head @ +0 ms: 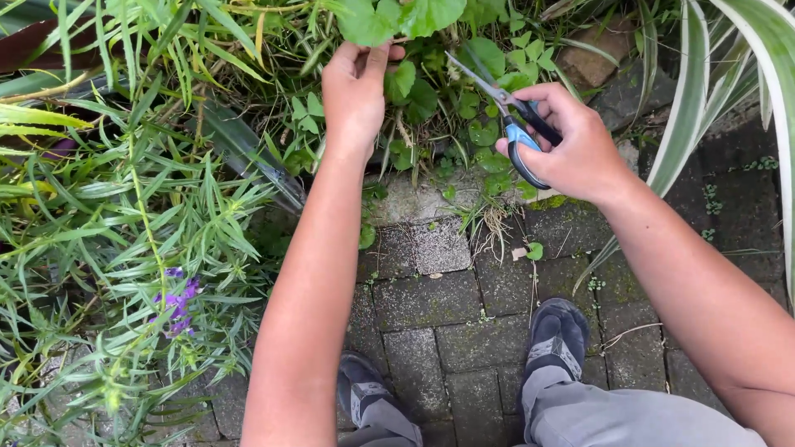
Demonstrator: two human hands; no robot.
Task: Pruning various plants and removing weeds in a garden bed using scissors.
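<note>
hands: two, left hand upper middle, right hand upper right;
scissors: one pair;
shoes: two, bottom centre;
purple flower cluster: one, lower left

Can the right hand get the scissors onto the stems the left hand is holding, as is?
Probably yes. The right hand holds the scissors open, blades aimed toward the left hand, which grips the round leaves. Only small leaves lie between; the stems themselves are hidden.
</note>
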